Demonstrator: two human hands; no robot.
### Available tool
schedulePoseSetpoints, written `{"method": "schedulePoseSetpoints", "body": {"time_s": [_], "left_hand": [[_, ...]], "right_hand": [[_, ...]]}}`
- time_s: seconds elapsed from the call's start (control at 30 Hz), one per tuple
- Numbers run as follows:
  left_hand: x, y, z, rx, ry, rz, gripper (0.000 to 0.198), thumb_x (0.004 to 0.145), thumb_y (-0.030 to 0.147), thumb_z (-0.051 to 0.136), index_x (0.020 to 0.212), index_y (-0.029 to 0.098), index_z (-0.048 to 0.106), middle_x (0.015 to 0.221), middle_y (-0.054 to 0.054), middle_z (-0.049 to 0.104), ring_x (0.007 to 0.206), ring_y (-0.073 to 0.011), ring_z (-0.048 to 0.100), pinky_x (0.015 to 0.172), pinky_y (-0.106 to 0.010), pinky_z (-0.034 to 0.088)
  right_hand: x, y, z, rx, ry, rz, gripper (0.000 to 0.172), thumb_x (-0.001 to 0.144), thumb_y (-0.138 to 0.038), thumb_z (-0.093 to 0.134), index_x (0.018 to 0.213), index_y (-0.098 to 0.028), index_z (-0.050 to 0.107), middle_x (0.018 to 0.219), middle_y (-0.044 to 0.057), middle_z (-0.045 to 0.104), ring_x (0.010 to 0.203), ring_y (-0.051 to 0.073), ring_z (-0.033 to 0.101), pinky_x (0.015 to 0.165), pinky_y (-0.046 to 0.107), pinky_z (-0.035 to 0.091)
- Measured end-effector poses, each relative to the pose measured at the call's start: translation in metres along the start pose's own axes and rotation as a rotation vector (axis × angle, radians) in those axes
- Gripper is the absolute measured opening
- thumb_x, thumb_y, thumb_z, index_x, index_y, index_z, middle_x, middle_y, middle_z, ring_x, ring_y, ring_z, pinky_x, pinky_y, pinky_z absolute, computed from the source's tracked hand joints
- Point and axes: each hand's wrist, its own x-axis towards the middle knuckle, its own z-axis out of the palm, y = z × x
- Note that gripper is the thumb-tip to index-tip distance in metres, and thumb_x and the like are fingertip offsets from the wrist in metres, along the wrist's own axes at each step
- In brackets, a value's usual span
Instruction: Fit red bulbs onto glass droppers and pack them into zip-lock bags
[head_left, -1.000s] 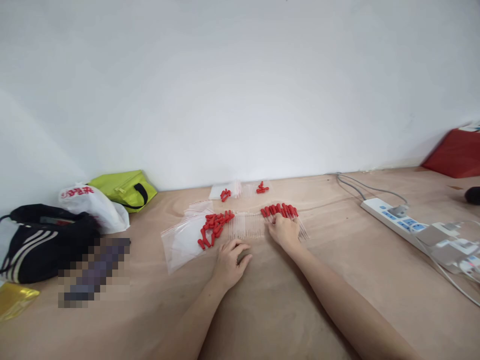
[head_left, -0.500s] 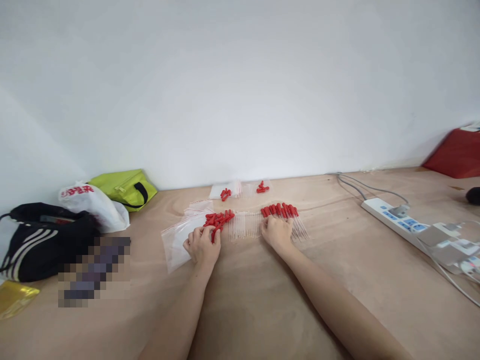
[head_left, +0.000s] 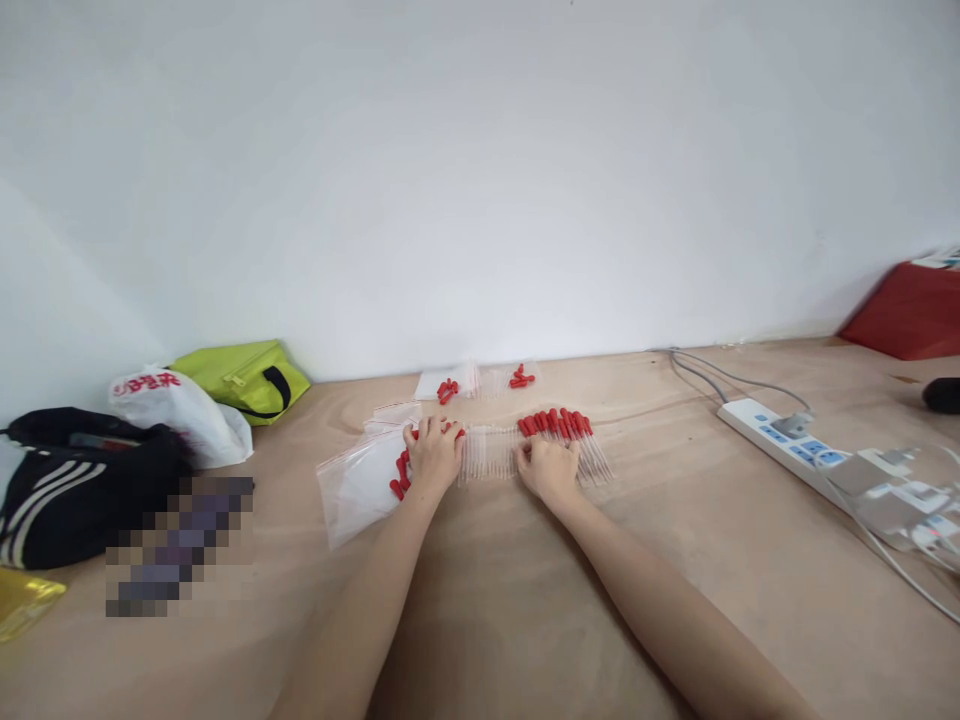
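Note:
My left hand (head_left: 433, 456) lies on a heap of small red rubber caps (head_left: 398, 478), fingers curled down into them, on top of clear zip bags (head_left: 352, 485). My right hand (head_left: 548, 468) rests with bent fingers at the near end of a row of clear tubes fitted with red caps (head_left: 556, 424). A bunch of bare clear tubes (head_left: 487, 452) lies between the two hands. What the right fingers pinch is hidden. Two small groups of red caps (head_left: 448, 389) lie farther back by the wall.
On the wooden table (head_left: 525, 600), at the left, are a black striped bag (head_left: 67, 495), a white plastic bag (head_left: 180, 412) and a lime pouch (head_left: 247, 377). A white power strip (head_left: 780, 436) with plugs and cables runs along the right. A red box (head_left: 911, 312) stands far right.
My left hand has gone from the bare table forward and left onto the heap of red caps. My right hand has slid slightly left along the capped tubes.

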Motion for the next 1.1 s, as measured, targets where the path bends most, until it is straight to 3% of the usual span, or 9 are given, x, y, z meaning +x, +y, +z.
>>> {"method": "schedulePoseSetpoints", "body": {"time_s": [0.23, 0.4, 0.5, 0.6, 0.77, 0.83, 0.97, 1.1], "left_hand": [[0.005, 0.003, -0.003, -0.129, 0.035, 0.017, 0.009, 0.079, 0.021, 0.052, 0.079, 0.019, 0.061, 0.094, -0.007, 0.060, 0.092, -0.0259, 0.049, 0.086, -0.048, 0.028], [-0.025, 0.022, -0.017, -0.563, 0.135, 0.022, 0.010, 0.082, 0.023, 0.046, 0.082, 0.017, 0.054, 0.082, -0.006, 0.059, 0.081, -0.0201, 0.053, 0.075, -0.034, 0.041], [-0.055, 0.032, -0.021, -0.801, -0.025, -0.027, 0.011, 0.084, 0.023, 0.042, 0.089, 0.017, 0.050, 0.073, -0.002, 0.057, 0.067, -0.0149, 0.055, 0.064, -0.027, 0.045], [-0.075, 0.036, -0.025, -0.901, -0.088, -0.020, 0.014, 0.084, 0.020, 0.038, 0.091, 0.019, 0.050, 0.075, -0.002, 0.057, 0.069, -0.0138, 0.056, 0.064, -0.026, 0.045], [-0.083, 0.032, -0.032, -0.905, -0.181, -0.015, 0.009, 0.078, 0.017, 0.044, 0.081, 0.018, 0.052, 0.074, -0.001, 0.056, 0.065, -0.0125, 0.055, 0.061, -0.024, 0.045], [-0.083, 0.030, -0.031, -0.901, -0.182, -0.034, 0.002, 0.075, 0.019, 0.050, 0.073, 0.018, 0.049, 0.071, 0.000, 0.055, 0.062, -0.0118, 0.053, 0.058, -0.023, 0.045], [-0.086, 0.026, -0.022, -0.895, -0.170, -0.059, 0.013, 0.075, 0.022, 0.052, 0.066, 0.018, 0.044, 0.072, 0.000, 0.056, 0.063, -0.0119, 0.055, 0.058, -0.024, 0.047], [-0.086, 0.022, -0.016, -0.943, -0.153, -0.093, 0.006, 0.079, 0.019, 0.048, 0.085, 0.018, 0.050, 0.078, -0.002, 0.061, 0.071, -0.0138, 0.061, 0.064, -0.027, 0.051]], "right_hand": [[0.003, -0.002, 0.002, 0.056, -0.051, 0.020, 0.030, 0.078, -0.038, 0.044, 0.082, -0.019, 0.067, 0.076, 0.010, 0.067, 0.076, 0.021, 0.059, 0.080, 0.038, 0.024], [0.003, -0.002, -0.003, 0.056, -0.079, 0.040, 0.029, 0.075, -0.036, 0.045, 0.078, -0.019, 0.068, 0.076, 0.010, 0.068, 0.074, 0.021, 0.059, 0.081, 0.039, 0.024], [0.002, -0.003, -0.005, 0.046, -0.096, 0.047, 0.028, 0.074, -0.035, 0.045, 0.073, -0.019, 0.068, 0.074, 0.010, 0.068, 0.072, 0.021, 0.059, 0.081, 0.039, 0.024], [0.002, -0.003, -0.005, 0.036, -0.103, 0.043, 0.027, 0.074, -0.034, 0.045, 0.070, -0.019, 0.067, 0.073, 0.010, 0.067, 0.071, 0.021, 0.059, 0.080, 0.040, 0.025], [-0.001, 0.000, -0.001, 0.040, -0.010, -0.006, 0.025, 0.077, -0.033, 0.045, 0.070, -0.018, 0.064, 0.069, 0.008, 0.066, 0.068, 0.020, 0.057, 0.080, 0.040, 0.025], [-0.005, 0.006, 0.001, 0.068, 0.084, -0.081, 0.024, 0.079, -0.033, 0.044, 0.073, -0.017, 0.062, 0.070, 0.008, 0.065, 0.070, 0.020, 0.056, 0.078, 0.038, 0.026], [-0.019, 0.028, 0.004, 0.198, 0.264, -0.374, 0.022, 0.084, -0.029, 0.038, 0.077, -0.016, 0.054, 0.077, 0.008, 0.061, 0.077, 0.020, 0.053, 0.072, 0.032, 0.029], [-0.036, 0.056, 0.005, 0.365, 0.195, -0.624, 0.018, 0.087, -0.024, 0.035, 0.077, -0.018, 0.048, 0.074, 0.005, 0.057, 0.069, 0.016, 0.051, 0.066, 0.028, 0.032]]}}
